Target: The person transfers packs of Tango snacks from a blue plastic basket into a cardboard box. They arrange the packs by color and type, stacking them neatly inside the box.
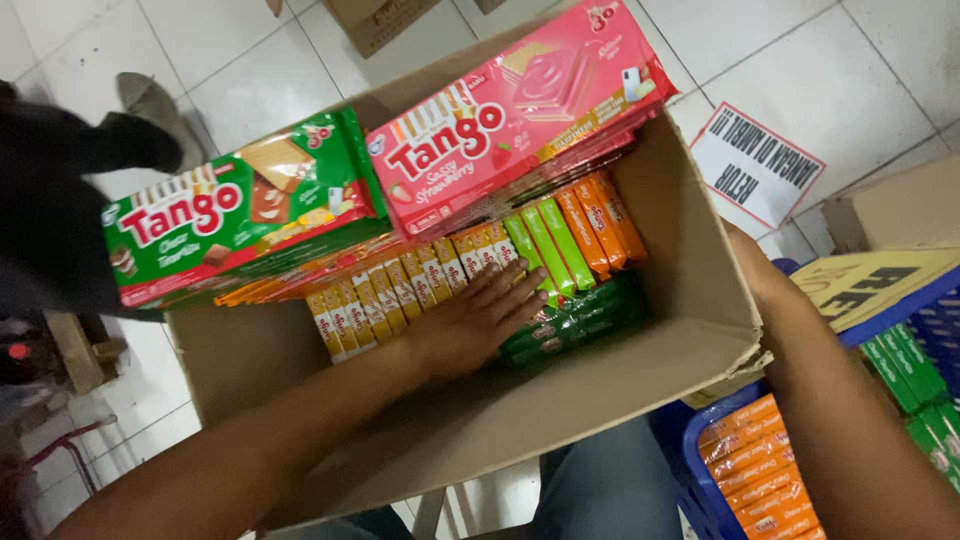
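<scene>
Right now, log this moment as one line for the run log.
left hand: flat on yellow packs in cardboard box | right hand: hidden behind box wall | pink wafer packs, green wafer packs: on top

Green [240,225] and pink wafer packs [515,110] atop carton [690,300]

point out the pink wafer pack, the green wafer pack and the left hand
pink wafer pack [520,110], head view, middle of its top face
green wafer pack [235,215], head view, middle of its top face
left hand [480,320], head view, back of the hand
</scene>
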